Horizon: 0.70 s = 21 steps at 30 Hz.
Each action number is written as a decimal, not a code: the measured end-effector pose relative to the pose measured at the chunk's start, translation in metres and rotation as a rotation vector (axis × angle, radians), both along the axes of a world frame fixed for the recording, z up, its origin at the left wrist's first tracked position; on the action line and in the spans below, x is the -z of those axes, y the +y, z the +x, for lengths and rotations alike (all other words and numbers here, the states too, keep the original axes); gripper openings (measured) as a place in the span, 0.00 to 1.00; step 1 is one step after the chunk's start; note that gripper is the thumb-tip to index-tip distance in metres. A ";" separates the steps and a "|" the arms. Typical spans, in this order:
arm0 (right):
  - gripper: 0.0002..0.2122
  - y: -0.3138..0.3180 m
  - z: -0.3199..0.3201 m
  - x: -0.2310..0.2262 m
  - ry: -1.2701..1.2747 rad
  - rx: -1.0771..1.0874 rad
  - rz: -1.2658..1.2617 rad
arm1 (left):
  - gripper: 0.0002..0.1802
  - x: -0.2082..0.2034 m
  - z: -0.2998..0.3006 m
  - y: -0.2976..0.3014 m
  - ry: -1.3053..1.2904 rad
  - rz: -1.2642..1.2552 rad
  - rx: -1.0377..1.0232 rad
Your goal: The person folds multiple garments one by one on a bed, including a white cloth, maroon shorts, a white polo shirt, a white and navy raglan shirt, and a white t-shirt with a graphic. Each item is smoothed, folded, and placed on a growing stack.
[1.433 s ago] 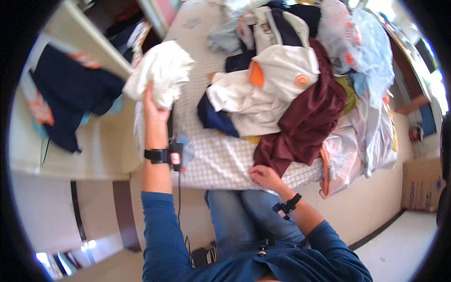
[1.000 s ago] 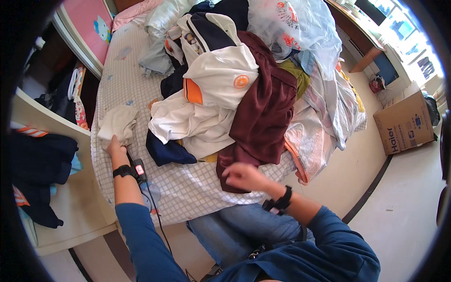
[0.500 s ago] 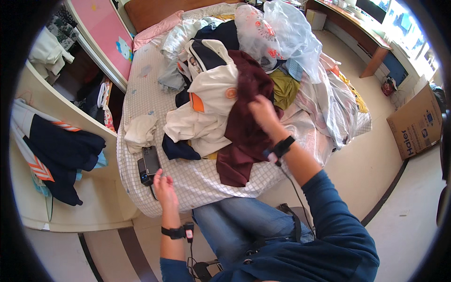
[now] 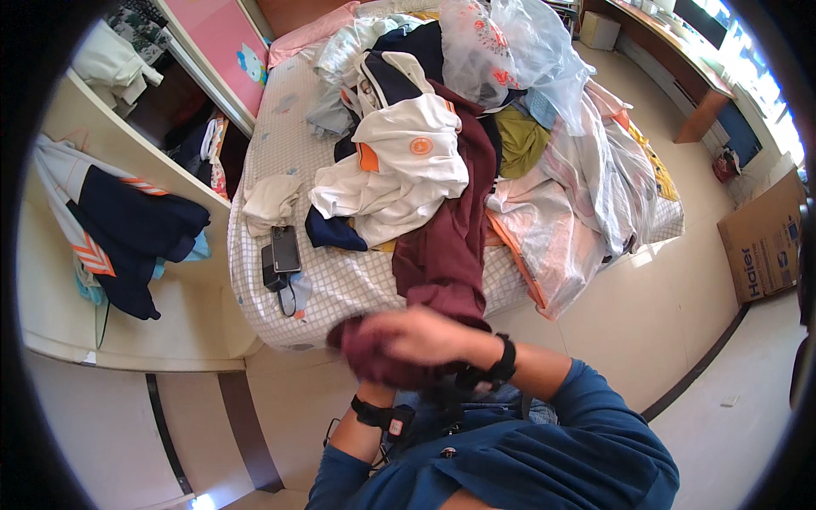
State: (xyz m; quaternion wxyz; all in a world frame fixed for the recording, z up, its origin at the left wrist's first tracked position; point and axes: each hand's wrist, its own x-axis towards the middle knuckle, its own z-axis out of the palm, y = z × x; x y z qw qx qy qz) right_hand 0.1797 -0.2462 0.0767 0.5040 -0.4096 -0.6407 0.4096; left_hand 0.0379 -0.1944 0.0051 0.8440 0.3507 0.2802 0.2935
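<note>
A maroon garment (image 4: 439,255) stretches from the clothes pile toward my lap, its near end bunched up in front of me. My right hand (image 4: 416,333), blurred by motion, is closed on that bunched end. The cloth covers my left hand; only its wrist and forearm show below the bundle, so its fingers are hidden. A white jacket (image 4: 399,174) with orange and navy parts lies beside the maroon garment and partly over it.
A phone (image 4: 286,248) and a dark box-shaped device (image 4: 272,270) lie on the bed's left side by a cream cloth (image 4: 272,202). Plastic bags (image 4: 531,59) and an olive garment (image 4: 520,143) are at the pile's right. A navy jacket (image 4: 127,212) hangs at left; a cardboard box (image 4: 761,238) stands right.
My right hand has drawn the maroon garment's near end toward my lap. My left hand has left the phone's side and come under the cloth. An orange-edged clear plastic piece now shows at right.
</note>
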 end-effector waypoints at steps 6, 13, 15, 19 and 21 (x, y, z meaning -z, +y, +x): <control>0.15 0.023 0.048 0.030 -0.369 0.666 -0.392 | 0.30 -0.006 -0.016 0.015 -0.449 -0.549 0.194; 0.25 0.026 0.060 0.088 -0.556 0.141 0.068 | 0.30 -0.009 -0.107 -0.019 0.095 -0.188 0.313; 0.29 0.020 0.060 0.096 -0.552 -0.257 -0.286 | 0.29 -0.014 -0.132 -0.019 0.181 -0.161 0.317; 0.32 -0.029 0.001 0.091 0.035 -0.829 -0.593 | 0.28 -0.023 -0.168 -0.021 0.286 -0.127 0.283; 0.29 -0.055 -0.020 0.077 0.275 -0.952 -0.658 | 0.28 -0.027 -0.180 -0.019 0.319 -0.101 0.264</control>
